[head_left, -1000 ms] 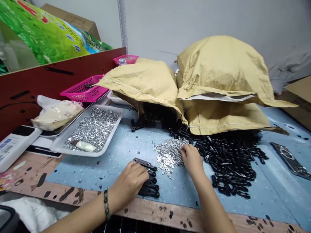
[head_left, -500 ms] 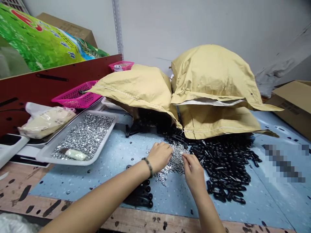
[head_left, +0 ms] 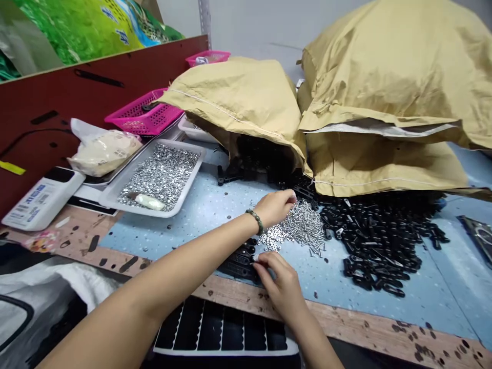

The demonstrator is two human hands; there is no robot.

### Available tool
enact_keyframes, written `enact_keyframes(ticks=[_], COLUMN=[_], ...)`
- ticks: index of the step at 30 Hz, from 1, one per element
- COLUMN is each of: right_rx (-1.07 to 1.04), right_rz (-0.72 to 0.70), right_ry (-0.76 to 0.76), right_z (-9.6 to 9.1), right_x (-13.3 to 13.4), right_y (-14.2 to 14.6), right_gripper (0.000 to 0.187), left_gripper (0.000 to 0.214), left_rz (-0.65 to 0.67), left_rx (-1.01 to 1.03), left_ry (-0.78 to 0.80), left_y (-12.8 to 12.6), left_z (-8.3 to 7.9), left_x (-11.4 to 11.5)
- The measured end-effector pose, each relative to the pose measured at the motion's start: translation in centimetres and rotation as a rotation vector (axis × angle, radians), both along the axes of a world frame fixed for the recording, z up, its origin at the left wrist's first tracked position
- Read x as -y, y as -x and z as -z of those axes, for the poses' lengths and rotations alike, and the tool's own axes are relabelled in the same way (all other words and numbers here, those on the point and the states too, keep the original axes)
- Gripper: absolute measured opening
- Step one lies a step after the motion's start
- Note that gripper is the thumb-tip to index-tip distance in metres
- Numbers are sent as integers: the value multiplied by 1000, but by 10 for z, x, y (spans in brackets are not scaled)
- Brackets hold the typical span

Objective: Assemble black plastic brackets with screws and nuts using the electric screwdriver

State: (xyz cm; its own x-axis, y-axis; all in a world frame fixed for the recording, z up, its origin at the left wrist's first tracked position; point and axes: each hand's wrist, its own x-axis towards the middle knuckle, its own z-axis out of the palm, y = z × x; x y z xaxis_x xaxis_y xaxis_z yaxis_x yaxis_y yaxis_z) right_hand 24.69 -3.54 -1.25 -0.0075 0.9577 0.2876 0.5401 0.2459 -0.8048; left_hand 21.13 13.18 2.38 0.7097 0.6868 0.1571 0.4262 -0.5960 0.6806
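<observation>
My left hand (head_left: 274, 206), a dark beaded bracelet on its wrist, reaches to the upper edge of a pile of small silver screws (head_left: 305, 225). Its fingers are pressed together, and whatever they may hold is hidden. Beside the screws lies a patch of small silver nuts (head_left: 272, 237). Nearer the table edge, my right hand (head_left: 282, 284) pinches thumb and forefinger over a row of long black parts (head_left: 238, 264); a tiny item at the fingertips is too small to name. A heap of small black parts (head_left: 384, 241) spreads to the right of the screws.
Behind the hands an open paper sack (head_left: 238, 97) spills black parts; more sacks (head_left: 384, 66) stand right. Leftward are a tray of silver hardware (head_left: 157, 174), a pink basket (head_left: 144, 113) and a white scale (head_left: 42, 200). Below the table edge sits a divided black tray (head_left: 230, 328).
My right hand has moved from the screw pile down and left to the row of black parts. My left hand stays by the screws, now at their upper edge. The camera view has tilted down.
</observation>
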Motion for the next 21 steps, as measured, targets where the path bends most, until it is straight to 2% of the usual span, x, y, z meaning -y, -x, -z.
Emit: enact_keyframes(ticks=[6,10,13,15,18,21], right_rx=[281,396,404,368,292,213], right_rz=[-75,-58,-69,-79,-33,18], right_ry=[-43,-61,-108,-142,-159,-181], right_z=[0,0,5,10,14,2], right_x=[-4,-4,-4,-5,-5,10], right_y=[12,15,16,17,19,15], right_gripper=[16,17,18,17,15,11], left_gripper=[8,14,10,9,9,4], left_rz=[-49,-72,-71,-63,-57,-64], left_rx=[159,193,215,230,224,174], left_ry=[90,118,98,73,68,111], left_y=[29,24,27,42,83,123], left_z=[-8,-6,-11,-18,-26,-23], left_x=[7,8,11,20,46,78])
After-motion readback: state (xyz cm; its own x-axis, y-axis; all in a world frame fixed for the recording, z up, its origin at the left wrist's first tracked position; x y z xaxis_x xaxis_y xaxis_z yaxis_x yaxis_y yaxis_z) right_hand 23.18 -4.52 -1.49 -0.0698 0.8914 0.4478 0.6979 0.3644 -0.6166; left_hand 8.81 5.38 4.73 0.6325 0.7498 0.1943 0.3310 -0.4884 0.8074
